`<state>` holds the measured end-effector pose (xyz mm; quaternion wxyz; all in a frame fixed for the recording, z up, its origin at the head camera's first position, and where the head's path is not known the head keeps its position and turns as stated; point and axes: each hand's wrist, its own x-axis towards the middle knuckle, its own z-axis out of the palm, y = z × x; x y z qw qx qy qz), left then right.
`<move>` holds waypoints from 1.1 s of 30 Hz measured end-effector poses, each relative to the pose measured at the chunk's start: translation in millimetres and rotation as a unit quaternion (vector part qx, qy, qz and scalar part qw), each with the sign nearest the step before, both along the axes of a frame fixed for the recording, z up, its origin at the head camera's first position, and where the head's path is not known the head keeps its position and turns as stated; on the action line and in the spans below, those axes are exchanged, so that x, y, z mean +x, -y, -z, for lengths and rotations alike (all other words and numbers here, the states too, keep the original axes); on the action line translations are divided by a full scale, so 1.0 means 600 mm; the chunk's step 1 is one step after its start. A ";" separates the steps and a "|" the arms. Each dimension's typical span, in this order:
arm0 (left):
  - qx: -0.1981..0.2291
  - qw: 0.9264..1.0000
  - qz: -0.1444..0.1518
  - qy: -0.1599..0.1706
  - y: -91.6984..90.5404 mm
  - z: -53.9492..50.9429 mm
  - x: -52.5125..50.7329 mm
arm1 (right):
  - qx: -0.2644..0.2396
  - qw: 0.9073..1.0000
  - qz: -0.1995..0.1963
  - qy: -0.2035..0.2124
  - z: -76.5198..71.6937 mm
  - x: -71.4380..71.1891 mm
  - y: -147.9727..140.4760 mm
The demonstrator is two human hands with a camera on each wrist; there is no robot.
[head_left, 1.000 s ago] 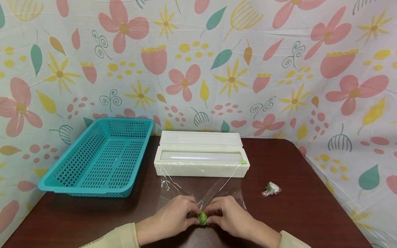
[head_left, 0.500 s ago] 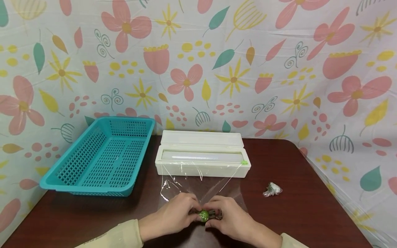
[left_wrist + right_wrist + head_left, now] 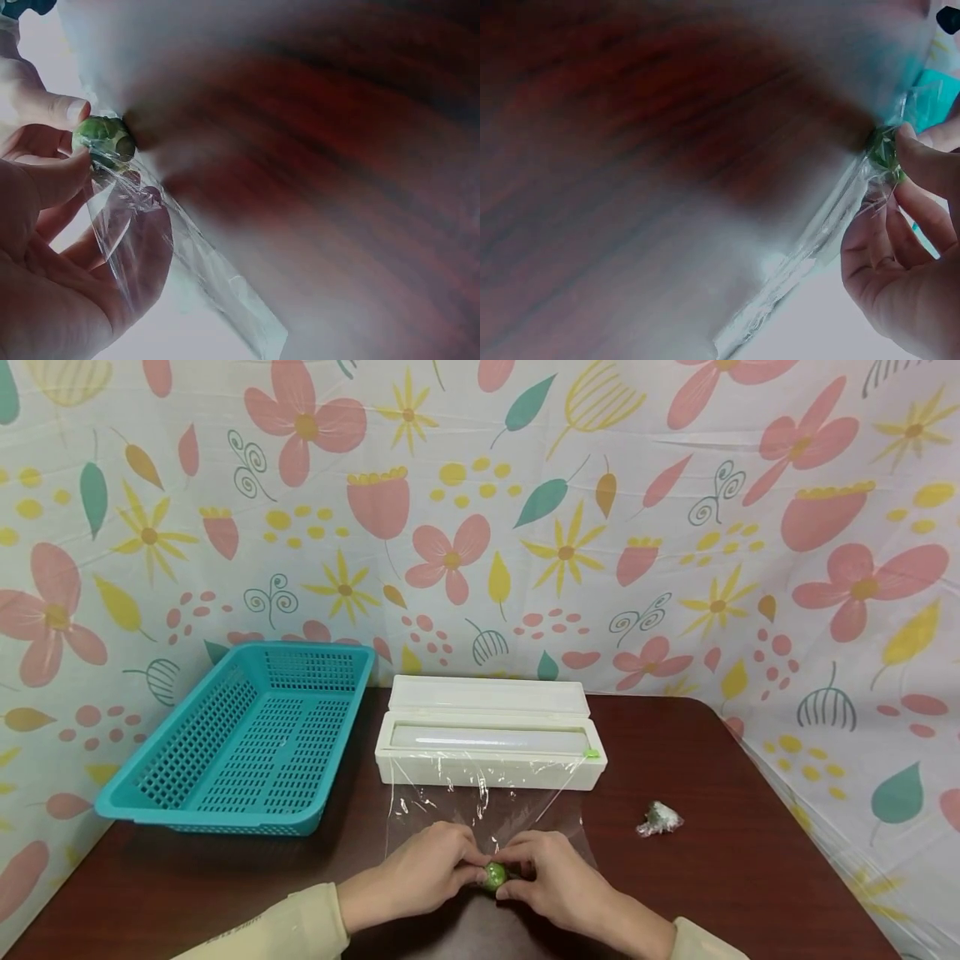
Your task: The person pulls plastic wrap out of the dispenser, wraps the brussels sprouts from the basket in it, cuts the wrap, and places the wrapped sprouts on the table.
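A small green Brussels sprout (image 3: 494, 877), partly covered by clear plastic wrap (image 3: 142, 232), is between both hands near the table's front. My left hand (image 3: 427, 872) pinches it from the left with thumb and index finger. From the right, my right hand (image 3: 558, 881) pinches it and the wrap round it, thumb towards me. In the right wrist view the sprout (image 3: 885, 148) shows leafy under shiny film. The film stretches back from the hands to a white wrap dispenser (image 3: 491, 770), whose lid stands open with the roll visible inside.
A teal perforated basket (image 3: 217, 822) stands at the left of the dark wooden table (image 3: 720, 877). On the right lies a small crumpled, film-wrapped bundle (image 3: 660, 818). A flower-patterned curtain (image 3: 480, 527) hangs behind. A green slider (image 3: 591, 753) sits on the dispenser's right end.
The sprout has been turned over in the fingers and moved slightly up and right. The right fingers opened out, then closed back on it. The film's creases have shifted.
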<state>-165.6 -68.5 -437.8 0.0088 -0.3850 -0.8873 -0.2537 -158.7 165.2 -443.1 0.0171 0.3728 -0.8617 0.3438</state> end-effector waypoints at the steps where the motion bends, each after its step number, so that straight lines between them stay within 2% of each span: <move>1: -0.003 1.000 -0.001 0.001 0.000 0.000 0.000 | 0.000 1.000 -0.001 -0.002 0.000 -0.001 0.000; 5: -0.028 1.000 -0.004 -0.002 0.002 -0.002 0.003 | -0.003 1.000 -0.009 0.010 -0.002 -0.006 -0.002; 10: -0.061 0.998 0.003 -0.024 0.007 -0.006 0.006 | -0.002 0.999 -0.015 0.043 -0.006 -0.014 -0.005; 13: -0.071 0.997 0.005 -0.034 0.009 -0.009 0.007 | 0.003 0.999 -0.024 0.046 -0.009 -0.019 -0.006; 18: -0.087 0.996 0.011 -0.018 0.014 -0.012 0.005 | 0.010 0.998 -0.040 0.040 -0.012 -0.025 -0.004; 22: -0.072 0.997 0.014 0.010 0.023 -0.013 0.000 | 0.016 0.998 -0.046 0.045 -0.014 -0.029 -0.004; 28: -0.016 0.999 0.020 0.046 0.039 -0.015 -0.009 | 0.016 0.997 -0.050 0.054 -0.017 -0.033 -0.004; 30: -0.002 0.999 0.019 0.043 0.040 -0.015 -0.009 | 0.018 0.997 -0.051 0.053 -0.017 -0.034 -0.004; 33: 0.006 1.000 0.020 0.012 0.038 -0.011 -0.006 | 0.017 0.997 -0.054 0.050 -0.015 -0.034 -0.005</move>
